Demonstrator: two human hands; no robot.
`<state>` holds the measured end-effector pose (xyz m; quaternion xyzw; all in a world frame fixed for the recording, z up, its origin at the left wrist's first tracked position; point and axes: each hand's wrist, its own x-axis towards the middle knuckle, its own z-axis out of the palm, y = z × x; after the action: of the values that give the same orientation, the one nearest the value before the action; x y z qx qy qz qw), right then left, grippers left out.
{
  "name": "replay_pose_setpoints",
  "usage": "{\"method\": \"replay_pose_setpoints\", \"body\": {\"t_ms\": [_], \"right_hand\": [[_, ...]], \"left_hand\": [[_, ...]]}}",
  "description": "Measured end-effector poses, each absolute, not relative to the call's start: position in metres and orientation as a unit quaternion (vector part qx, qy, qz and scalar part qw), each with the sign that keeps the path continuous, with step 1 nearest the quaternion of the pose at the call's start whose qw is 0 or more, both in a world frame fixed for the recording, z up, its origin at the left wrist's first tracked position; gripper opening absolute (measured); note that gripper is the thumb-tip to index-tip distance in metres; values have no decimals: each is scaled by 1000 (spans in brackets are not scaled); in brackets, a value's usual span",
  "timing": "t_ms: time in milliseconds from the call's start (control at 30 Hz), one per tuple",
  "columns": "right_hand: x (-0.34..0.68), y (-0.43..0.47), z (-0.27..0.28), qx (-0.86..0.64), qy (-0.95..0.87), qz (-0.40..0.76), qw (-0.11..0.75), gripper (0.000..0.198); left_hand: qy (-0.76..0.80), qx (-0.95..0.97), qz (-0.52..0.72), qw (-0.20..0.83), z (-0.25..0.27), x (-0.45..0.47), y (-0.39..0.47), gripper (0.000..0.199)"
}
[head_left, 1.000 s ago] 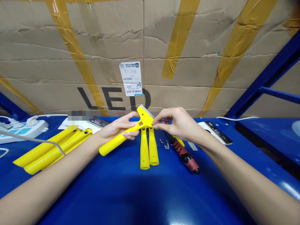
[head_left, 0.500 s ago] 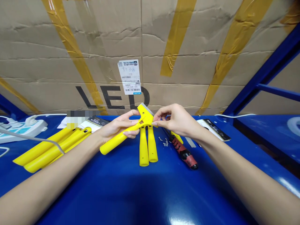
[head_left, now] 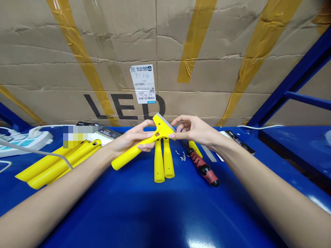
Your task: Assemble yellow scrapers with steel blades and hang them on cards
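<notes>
Your left hand [head_left: 137, 136] has its fingers clamped round the neck of the yellow scraper [head_left: 162, 129], above the bench [head_left: 124, 213] near the middle of its far edge, likely to steady the head for your right hand [head_left: 198, 129]. Your right thumb meets the head's right corner, index finger slightly apart near the blade [head_left: 166, 121]; I cannot tell whether they pinch it. The red screwdriver [head_left: 203, 167] and screws [head_left: 183, 157] lie right of two yellow handles [head_left: 159, 162], seemingly kept within reach.
</notes>
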<state>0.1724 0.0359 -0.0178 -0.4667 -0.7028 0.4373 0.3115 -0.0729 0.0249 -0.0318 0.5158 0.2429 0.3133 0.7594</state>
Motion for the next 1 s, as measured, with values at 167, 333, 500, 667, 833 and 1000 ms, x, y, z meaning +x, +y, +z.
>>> {"method": "replay_pose_setpoints", "body": {"t_ms": [167, 333, 500, 667, 833, 1000], "right_hand": [[181, 38, -13, -518, -683, 413, 307, 39], [193, 44, -14, -523, -796, 253, 169, 6], [180, 35, -19, -458, -857, 224, 70, 8], [162, 27, -23, -488, -855, 173, 41, 10], [158, 27, -27, -506, -844, 175, 43, 20], [164, 23, -12, -430, -879, 201, 39, 20]], "left_hand": [[257, 490, 330, 765, -33, -74, 28, 24], [285, 437, 370, 769, -33, -75, 33, 24], [305, 417, 386, 764, -35, -77, 38, 28], [309, 419, 390, 760, -37, -79, 39, 29], [302, 426, 380, 763, -36, -78, 38, 30], [292, 433, 358, 774, -35, -75, 34, 27]]}}
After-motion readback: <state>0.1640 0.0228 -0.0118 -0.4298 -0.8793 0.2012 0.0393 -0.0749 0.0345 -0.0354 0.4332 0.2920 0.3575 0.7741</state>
